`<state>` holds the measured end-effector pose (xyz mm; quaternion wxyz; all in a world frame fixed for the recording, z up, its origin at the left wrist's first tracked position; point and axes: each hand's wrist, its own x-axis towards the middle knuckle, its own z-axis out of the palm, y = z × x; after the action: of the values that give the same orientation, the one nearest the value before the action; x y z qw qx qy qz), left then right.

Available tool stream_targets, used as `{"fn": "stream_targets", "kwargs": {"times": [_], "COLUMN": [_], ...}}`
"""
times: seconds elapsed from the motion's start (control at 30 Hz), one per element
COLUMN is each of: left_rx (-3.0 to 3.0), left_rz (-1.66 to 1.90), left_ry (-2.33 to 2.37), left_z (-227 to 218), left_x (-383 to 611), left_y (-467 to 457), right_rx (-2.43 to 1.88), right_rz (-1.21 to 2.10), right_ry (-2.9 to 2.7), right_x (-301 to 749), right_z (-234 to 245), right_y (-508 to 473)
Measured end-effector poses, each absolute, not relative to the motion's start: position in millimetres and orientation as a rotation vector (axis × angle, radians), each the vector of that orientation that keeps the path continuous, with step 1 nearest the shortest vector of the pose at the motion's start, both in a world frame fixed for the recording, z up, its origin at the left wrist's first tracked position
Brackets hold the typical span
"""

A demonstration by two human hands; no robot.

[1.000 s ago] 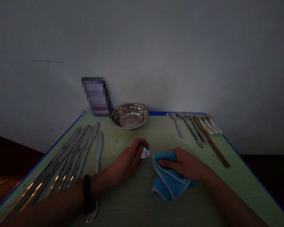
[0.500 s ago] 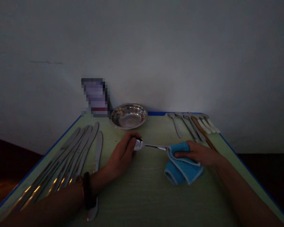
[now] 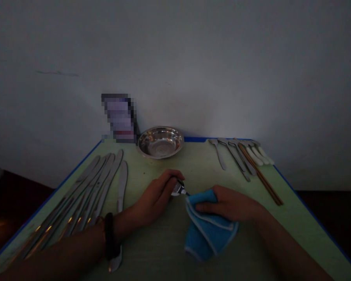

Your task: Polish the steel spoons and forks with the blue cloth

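Between my two hands is a shiny metal spoon, its bowl end pinched in the fingers of my left hand. My right hand is closed on a blue cloth with a pale edge. The cloth wraps the spoon's handle close to the bowl, hiding most of the handle, and its loose part hangs below my fingers. Beyond my hands, a round metal bowl stands near the wall.
Several table knives lie in a row on the left, one partly under my left forearm. At the back right lie metal spoons, wooden chopsticks and white-handled cutlery. A blurred upright panel leans at the back left.
My right hand and the cloth have moved left and nearer me, along the spoon's handle toward its bowl. My left hand has shifted slightly right. The chopsticks now show more fully.
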<state>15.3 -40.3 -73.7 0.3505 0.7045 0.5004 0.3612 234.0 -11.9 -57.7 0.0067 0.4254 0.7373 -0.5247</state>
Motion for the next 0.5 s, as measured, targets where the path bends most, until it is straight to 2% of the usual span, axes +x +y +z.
{"fn": "stream_targets", "kwargs": {"times": [0.13,0.23,0.5], "left_rx": [1.565,1.429,1.606], "left_rz": [1.083,1.066,1.117], "left_ry": [1.299,1.153,1.189], "left_z": [-73,-72,-76], "left_x": [17,18,15], "left_y": [-39,-37,-31], "right_rx": [1.380,1.513,1.541], "right_rz": [-1.647,-1.720,-1.816], "right_ry": [2.314,2.249,2.246], "right_x": [256,261,233], "right_z": [-56,-61,-65], "right_y": [-2,-1,-15]}}
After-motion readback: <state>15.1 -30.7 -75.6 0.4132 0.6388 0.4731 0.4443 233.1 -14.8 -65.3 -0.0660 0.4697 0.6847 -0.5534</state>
